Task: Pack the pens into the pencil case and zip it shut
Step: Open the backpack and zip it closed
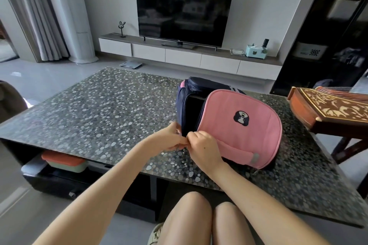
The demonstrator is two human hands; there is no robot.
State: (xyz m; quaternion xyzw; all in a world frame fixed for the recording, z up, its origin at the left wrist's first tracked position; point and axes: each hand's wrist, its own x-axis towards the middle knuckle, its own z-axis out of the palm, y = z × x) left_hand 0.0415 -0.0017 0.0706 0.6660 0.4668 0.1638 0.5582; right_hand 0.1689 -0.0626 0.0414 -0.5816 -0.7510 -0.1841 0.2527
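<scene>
A pink and navy backpack lies on the pebble-patterned table, its pink front panel with a small dog patch facing me. The main compartment gapes along the left side, dark inside. My left hand grips the navy edge at the lower left corner of the opening. My right hand pinches the pink panel's edge right beside it, fingers closed, and the two hands touch. The zip pull is hidden under the fingers. No pens or pencil case are visible.
A wooden string instrument on a stand sits at the table's right edge. Orange and green boxes rest on the shelf under the table. My knees are at the near edge. A TV stands beyond.
</scene>
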